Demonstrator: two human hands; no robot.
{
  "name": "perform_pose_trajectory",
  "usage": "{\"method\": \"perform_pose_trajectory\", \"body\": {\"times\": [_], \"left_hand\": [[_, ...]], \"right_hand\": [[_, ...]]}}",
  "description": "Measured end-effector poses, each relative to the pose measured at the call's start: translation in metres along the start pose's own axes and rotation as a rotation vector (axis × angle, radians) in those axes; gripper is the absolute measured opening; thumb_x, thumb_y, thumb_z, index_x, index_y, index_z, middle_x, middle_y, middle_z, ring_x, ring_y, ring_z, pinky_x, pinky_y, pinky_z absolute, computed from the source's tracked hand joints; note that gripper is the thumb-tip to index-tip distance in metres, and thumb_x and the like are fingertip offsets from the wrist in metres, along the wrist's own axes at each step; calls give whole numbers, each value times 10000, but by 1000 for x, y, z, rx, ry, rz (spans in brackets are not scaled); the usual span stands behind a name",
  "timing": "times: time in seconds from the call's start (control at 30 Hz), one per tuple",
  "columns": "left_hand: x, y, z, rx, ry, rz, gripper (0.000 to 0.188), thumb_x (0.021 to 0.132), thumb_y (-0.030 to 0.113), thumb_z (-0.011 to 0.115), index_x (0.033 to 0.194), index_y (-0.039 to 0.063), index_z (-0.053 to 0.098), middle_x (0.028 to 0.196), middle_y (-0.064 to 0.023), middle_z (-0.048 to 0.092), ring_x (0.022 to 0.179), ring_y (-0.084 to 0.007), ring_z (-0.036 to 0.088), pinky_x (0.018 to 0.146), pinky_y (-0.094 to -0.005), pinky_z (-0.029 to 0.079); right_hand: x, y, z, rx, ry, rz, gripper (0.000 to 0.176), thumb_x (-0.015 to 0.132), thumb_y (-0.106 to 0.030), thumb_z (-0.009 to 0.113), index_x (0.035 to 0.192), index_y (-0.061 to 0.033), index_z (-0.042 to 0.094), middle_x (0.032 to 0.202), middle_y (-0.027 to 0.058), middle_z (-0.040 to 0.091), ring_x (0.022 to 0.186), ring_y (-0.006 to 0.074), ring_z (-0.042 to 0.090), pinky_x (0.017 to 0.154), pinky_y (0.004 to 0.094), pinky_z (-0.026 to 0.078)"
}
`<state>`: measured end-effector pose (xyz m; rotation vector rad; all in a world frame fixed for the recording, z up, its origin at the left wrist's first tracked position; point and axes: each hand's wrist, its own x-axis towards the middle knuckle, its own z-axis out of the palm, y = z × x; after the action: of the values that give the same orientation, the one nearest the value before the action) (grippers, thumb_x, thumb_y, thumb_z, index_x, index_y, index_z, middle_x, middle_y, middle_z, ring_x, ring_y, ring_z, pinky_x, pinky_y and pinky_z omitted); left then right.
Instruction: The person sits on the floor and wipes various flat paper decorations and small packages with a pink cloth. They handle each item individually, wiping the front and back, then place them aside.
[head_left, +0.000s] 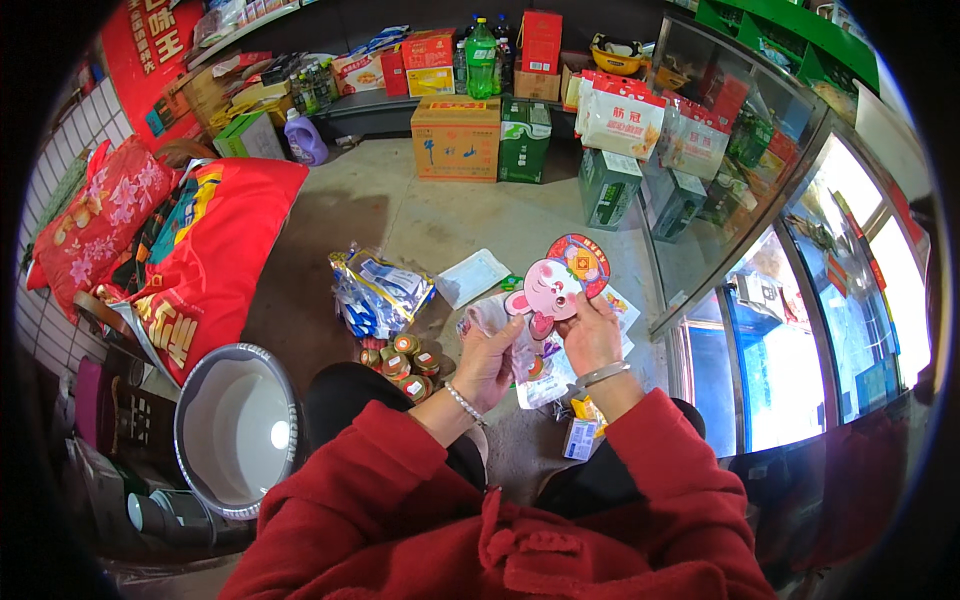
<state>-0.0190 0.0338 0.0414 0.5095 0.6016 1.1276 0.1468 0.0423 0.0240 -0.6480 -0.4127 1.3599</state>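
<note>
Between both hands, in front of my knees, is a cartoon rabbit cutout (556, 289) with a round red and blue part at its upper right. My right hand (592, 337) grips its lower right edge. In my left hand (487, 360) is a pale cloth (493, 318), its thumb close to the cutout's lower left side. Below on the floor lie a bundle of plastic-wrapped packets (380, 291), several small round jars (405, 364) and a pale flat packet (472, 278). White packets (546, 382) and a small box (580, 438) lie under my right wrist.
A grey-rimmed white basin (236, 427) stands at the left, near a chair-like seat draped with a red bag (225, 247). Cartons (455, 139) and a green box (524, 142) stand ahead. A glass display case (720, 172) rises at the right.
</note>
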Motion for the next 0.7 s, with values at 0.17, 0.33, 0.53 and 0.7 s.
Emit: {"method": "perform_pose_trajectory", "body": {"times": [0.17, 0.33, 0.53, 0.7], "left_hand": [[6, 8, -7, 96, 52, -24, 299, 850, 39, 681, 1124, 48, 564, 908, -72, 683, 749, -179, 687, 615, -332, 590], [7, 17, -17, 188, 52, -86, 341, 818, 4, 698, 1127, 28, 554, 974, -102, 671, 779, -200, 687, 627, -336, 597], [-5, 26, -2, 246, 134, 15, 307, 779, -26, 722, 1044, 25, 574, 916, -94, 671, 747, -170, 674, 594, -302, 570], [-5, 31, -13, 504, 122, 35, 275, 752, -35, 741, 977, 26, 595, 828, -62, 654, 629, -130, 619, 529, -255, 504]], "right_hand": [[-11, -8, 4, -308, -70, 87, 95, 916, -108, 607, 953, -42, 664, 1003, 81, 674, 926, 198, 642, 835, 403, 518], [-13, -12, 5, -414, -116, 192, 127, 899, -117, 633, 954, -8, 669, 991, 91, 680, 876, 186, 648, 771, 366, 529], [0, -29, 0, -614, -95, 20, 294, 864, -93, 668, 1130, 9, 591, 971, 77, 684, 837, 160, 659, 668, 282, 532], [3, -63, 0, -837, -276, -38, 302, 819, -88, 713, 1088, 19, 626, 833, 46, 695, 664, 54, 608, 512, 182, 461]]}}
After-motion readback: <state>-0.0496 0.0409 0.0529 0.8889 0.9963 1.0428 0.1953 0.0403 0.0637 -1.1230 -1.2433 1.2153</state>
